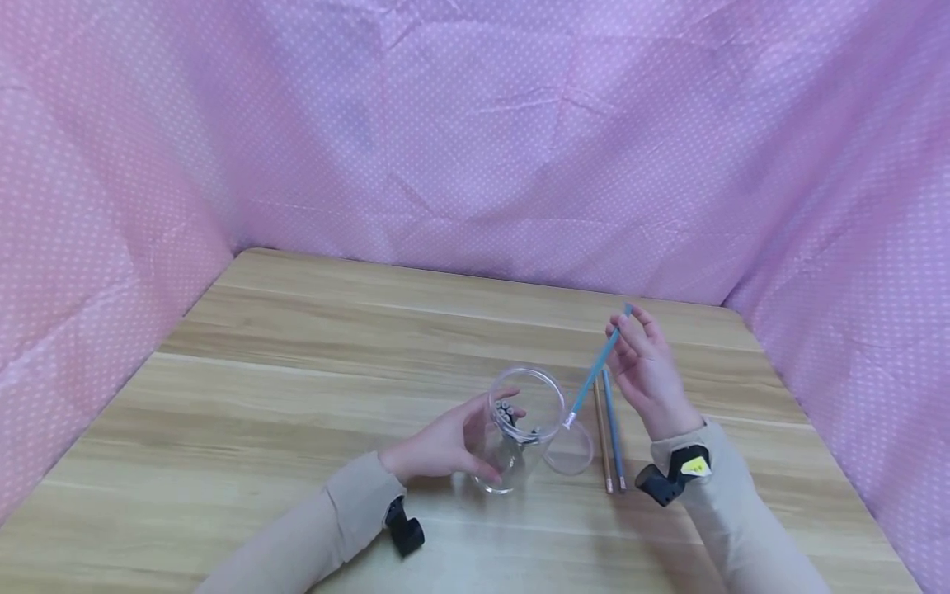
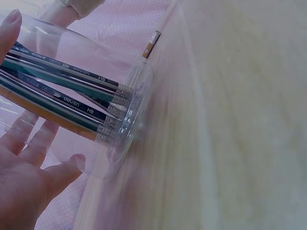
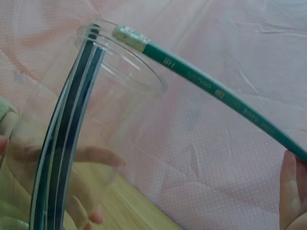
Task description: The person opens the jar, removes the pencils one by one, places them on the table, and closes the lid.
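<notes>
My left hand (image 1: pixel 449 441) is gripping the clear jar (image 1: pixel 523 466), thumb and fingers curling wide around its wall; the jar is standing mouth-up over the wooden table (image 1: pixel 282 371), though I'm failing to make out whether its base is touching. Pencils (image 2: pixel 72 101) are leaning together inside it, mostly dark and green plus one orange-brown, their eraser ends pointing down toward the base. My right hand (image 1: pixel 649 375) is pinching the green pencil (image 1: pixel 596 373) near its upper end, thumb against fingers with hardly any gap (it's reading light blue in the head view, green in the right wrist view). That pencil is slanting outside the jar, eraser end (image 3: pixel 129 36) hanging low at the rim; contact there I'm not managing to tell. A clear round disc (image 1: pixel 568 473) is lying just beside the jar on the right, and past it a brown pencil (image 1: pixel 603 437) and a blue pencil (image 1: pixel 613 429) are lying side by side on the table. Pink dotted cloth (image 1: pixel 475 124) is hanging behind everything.
</notes>
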A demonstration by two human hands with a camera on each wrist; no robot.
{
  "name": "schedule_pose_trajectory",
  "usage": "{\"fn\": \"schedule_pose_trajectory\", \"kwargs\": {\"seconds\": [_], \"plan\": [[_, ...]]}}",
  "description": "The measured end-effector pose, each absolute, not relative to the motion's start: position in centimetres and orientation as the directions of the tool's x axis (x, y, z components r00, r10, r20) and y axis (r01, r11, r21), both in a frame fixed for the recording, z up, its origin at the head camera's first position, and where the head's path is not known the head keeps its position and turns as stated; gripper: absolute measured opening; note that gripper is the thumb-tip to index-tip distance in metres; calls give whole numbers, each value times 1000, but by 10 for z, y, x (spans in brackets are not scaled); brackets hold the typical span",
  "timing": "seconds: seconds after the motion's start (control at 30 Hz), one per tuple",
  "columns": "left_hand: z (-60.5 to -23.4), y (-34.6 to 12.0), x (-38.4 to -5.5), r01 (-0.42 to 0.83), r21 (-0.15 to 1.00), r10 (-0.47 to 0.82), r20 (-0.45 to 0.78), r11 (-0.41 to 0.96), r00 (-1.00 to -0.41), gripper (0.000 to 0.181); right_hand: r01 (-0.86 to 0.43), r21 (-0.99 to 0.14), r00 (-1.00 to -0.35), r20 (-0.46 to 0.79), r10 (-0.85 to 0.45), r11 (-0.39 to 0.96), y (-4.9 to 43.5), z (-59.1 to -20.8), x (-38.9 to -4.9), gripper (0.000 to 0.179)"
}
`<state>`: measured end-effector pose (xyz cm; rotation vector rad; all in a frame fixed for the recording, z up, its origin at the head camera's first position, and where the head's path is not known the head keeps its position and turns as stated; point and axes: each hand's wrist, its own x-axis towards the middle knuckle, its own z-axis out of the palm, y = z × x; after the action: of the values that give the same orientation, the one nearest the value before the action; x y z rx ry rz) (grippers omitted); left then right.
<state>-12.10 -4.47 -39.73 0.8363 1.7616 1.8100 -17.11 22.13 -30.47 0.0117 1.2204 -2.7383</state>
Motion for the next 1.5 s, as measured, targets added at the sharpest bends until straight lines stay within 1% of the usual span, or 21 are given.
{"fn": "schedule_pose_trajectory", "kwargs": {"seconds": [0.17,0.27,0.47,0.57,0.67,0.77,0.93,1.1,1.27,1.5], "plan": [[-397,-45,-121,66,997,706,71,-34,-704,104,142,-779,-988,-76,-134,-611,234,-310,-171,26],[-396,-44,-121,65,998,704,57,-16,-708,105,145,-820,-987,-79,-141,-554,240,-313,-170,25],[-397,-45,-121,71,997,708,79,-40,-702,105,130,-877,-979,-38,-202,-464,253,-317,-171,21],[-398,-45,-122,68,996,707,89,-58,-701,104,117,-895,-973,-16,-231,-430,260,-320,-174,23],[-398,-45,-121,53,997,706,74,-52,-704,104,114,-914,-966,-10,-258,-389,269,-324,-180,25],[-397,-46,-120,49,998,703,57,-32,-709,105,85,-944,-962,6,-272,-320,279,-330,-186,28],[-397,-45,-121,79,996,705,82,-37,-705,104,27,-982,-953,31,-303,-186,294,-337,-195,31],[-396,-46,-123,97,995,702,87,-26,-706,103,19,-999,-956,-7,-293,-37,306,-344,-204,33],[-396,-46,-123,102,994,703,94,-30,-705,103,26,-998,-966,-41,-256,59,317,-353,-210,36],[-395,-46,-122,100,995,703,86,-22,-705,103,75,-964,-953,-145,-265,257,333,-364,-212,33]]}}
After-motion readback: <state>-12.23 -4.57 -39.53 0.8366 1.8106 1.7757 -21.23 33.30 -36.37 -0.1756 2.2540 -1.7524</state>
